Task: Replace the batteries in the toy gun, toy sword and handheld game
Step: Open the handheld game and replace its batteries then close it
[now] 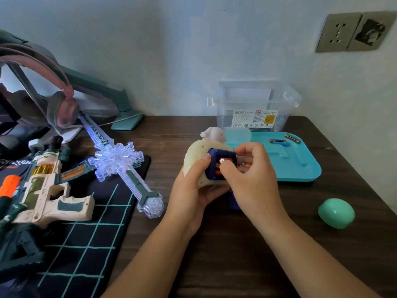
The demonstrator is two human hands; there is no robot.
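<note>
Left hand gripped the game; right hand pinched a battery at its open bay.

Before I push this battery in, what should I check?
1. Handheld game gripped steadily by the left hand: ok.
2. Battery compartment open and facing you: ok.
3. Right hand pinching the battery at the compartment: ok.
4. Plus and minus ends turned the right way: cannot tell.
5. Spare batteries waiting on the teal tray: ok.
6. Dark blue piece, likely the cover, on the table under your right wrist: ok.
</note>
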